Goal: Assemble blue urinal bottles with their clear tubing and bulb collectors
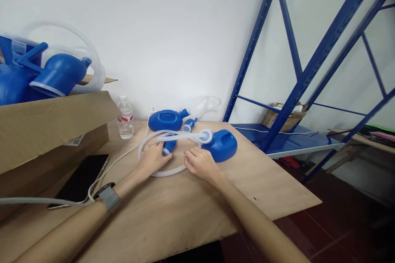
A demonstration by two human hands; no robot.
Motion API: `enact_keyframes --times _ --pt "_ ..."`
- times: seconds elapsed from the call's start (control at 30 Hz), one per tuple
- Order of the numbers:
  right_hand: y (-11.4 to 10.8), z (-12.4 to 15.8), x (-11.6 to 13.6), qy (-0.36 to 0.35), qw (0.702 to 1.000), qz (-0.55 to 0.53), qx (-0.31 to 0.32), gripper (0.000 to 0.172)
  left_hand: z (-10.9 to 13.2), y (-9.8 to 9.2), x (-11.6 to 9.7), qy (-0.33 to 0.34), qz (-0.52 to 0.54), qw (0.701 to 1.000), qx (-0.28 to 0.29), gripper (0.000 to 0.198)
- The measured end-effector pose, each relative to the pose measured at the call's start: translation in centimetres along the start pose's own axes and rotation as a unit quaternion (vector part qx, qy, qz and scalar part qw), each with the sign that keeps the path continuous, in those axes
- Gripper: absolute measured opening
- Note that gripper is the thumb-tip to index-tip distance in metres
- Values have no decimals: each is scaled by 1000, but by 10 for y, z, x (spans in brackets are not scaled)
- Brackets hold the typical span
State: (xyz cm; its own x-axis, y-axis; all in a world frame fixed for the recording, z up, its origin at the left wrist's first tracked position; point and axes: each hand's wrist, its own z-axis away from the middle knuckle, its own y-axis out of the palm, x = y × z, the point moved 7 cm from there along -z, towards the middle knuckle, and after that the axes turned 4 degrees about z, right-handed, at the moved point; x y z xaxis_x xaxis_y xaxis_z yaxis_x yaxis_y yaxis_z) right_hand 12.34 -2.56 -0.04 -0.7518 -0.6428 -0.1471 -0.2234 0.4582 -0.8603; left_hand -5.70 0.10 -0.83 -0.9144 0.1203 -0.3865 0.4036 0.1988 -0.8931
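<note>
My left hand (152, 158) rests low over the table, its thumb and fingers around a small blue funnel-shaped urinal head (169, 144). A translucent hose (168, 172) loops on the wood and passes beneath both hands. My right hand (200, 162) has curled fingers at the right side of this loop, closed on the hose as far as I can see; the fingertips are partly hidden. Just beyond it lies a blue urinal bottle (222, 146) on its side, with a whitish cap (205, 136) where the hose meets it.
Behind lie another blue urinal bottle (165, 120) and a second blue head (189, 125). At left are a water bottle (126, 119), a phone (82, 178) with a white cable, and a cardboard box (55, 125) heaped with blue urinals. Blue shelving (286, 94) stands right.
</note>
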Motion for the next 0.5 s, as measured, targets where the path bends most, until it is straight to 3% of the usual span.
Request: enact_keyframes --times 0.17,0.23,0.5 --pt "33 -11 -26 153 974 66 156 54 18 -18 9 59 54 996 -27 52" --pt "44 -21 -36 183 962 72 191 54 24 -24 18 71 74 994 -40 51" --pt "82 -63 -59 195 960 96 177 42 38 -12 36 99 104 989 -23 61"
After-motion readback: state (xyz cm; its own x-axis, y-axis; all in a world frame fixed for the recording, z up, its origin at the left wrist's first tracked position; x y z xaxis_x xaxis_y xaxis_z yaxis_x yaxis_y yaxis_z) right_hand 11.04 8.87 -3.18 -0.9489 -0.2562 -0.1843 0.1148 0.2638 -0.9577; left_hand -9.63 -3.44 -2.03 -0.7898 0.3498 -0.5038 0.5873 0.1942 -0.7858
